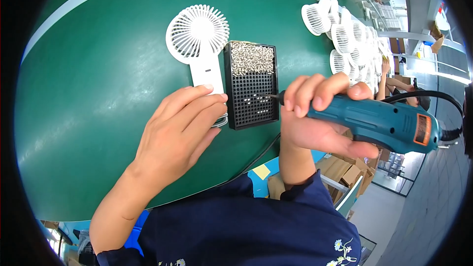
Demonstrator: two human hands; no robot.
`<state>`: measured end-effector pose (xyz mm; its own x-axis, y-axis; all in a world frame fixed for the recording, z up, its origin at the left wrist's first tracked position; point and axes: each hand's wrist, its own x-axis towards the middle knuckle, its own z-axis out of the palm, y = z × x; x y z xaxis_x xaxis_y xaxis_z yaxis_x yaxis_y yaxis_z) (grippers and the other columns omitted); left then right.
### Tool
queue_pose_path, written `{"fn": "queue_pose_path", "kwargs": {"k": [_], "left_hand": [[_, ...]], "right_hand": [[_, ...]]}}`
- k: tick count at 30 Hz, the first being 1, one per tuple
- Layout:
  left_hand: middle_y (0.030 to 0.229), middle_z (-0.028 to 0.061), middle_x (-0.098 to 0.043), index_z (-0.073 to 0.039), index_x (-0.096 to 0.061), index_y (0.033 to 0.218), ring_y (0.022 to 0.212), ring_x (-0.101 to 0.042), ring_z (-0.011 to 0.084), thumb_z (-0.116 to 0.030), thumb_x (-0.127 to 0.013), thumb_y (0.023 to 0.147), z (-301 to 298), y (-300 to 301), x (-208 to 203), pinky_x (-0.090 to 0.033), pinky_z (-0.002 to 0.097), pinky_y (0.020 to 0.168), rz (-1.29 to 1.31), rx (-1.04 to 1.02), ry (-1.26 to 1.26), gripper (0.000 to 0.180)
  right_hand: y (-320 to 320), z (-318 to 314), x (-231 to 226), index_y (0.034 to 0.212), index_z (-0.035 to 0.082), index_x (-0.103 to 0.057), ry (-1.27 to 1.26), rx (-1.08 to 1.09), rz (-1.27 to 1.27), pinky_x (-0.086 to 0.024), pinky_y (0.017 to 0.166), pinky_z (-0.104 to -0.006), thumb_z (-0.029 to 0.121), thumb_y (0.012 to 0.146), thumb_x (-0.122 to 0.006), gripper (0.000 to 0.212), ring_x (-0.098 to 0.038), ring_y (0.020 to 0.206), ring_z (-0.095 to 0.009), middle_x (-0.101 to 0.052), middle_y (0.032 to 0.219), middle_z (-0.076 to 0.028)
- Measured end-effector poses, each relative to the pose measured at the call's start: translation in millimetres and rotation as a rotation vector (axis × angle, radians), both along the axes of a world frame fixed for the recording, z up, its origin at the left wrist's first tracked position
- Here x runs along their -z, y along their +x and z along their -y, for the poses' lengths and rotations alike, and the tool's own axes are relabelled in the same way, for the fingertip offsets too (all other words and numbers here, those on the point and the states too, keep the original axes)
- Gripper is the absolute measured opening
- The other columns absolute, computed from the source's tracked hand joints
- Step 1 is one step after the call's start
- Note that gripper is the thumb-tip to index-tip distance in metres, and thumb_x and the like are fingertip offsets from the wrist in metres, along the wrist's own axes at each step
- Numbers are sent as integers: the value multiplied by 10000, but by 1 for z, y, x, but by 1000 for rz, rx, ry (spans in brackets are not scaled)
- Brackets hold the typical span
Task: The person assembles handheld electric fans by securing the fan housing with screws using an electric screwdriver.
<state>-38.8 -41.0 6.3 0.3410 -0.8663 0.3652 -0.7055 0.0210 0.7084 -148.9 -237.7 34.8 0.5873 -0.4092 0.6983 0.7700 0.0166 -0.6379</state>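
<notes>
A white handheld fan (206, 71) lies on the green table with its round slatted head pointing away from me. My left hand (180, 125) is closed over the lower end of its handle, which the fingers partly hide. In my right hand (325, 111) is a teal electric screwdriver (389, 124), held almost level with its bit pointing left. The bit reaches over a black screw tray (253, 84) just right of the fan; whether it touches a screw I cannot tell. Small silver screws (253, 58) are heaped at the tray's far end, and a few sit in its holes.
Many white fans (347, 34) are piled at the table's far right. A black cord (451, 96) loops from the screwdriver's back end. Cardboard boxes (352, 175) stand beyond the near right table edge. Another person's arm (384, 76) shows past the pile.
</notes>
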Motion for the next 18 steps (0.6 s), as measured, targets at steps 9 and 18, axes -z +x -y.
{"fn": "queue_pose_path", "kwargs": {"k": [9,18], "left_hand": [[1186,75,-666,-27,-636,1076,1187,-574,313,19,-792,651,1,1,0,-498,413,955,-3,1,4,456],[1183,88,-667,-22,-632,1076,1186,-575,316,35,-788,649,1,1,0,-499,413,950,-12,9,5,458]], "right_hand": [[-2,0,8,1224,35,-396,-22,40,-17,-481,489,-340,798,805,-507,878,-539,607,-238,-515,837,-158],[0,2,10,1198,44,-400,58,54,8,-476,469,-335,843,789,-459,899,-530,559,-220,-514,813,-145]]}}
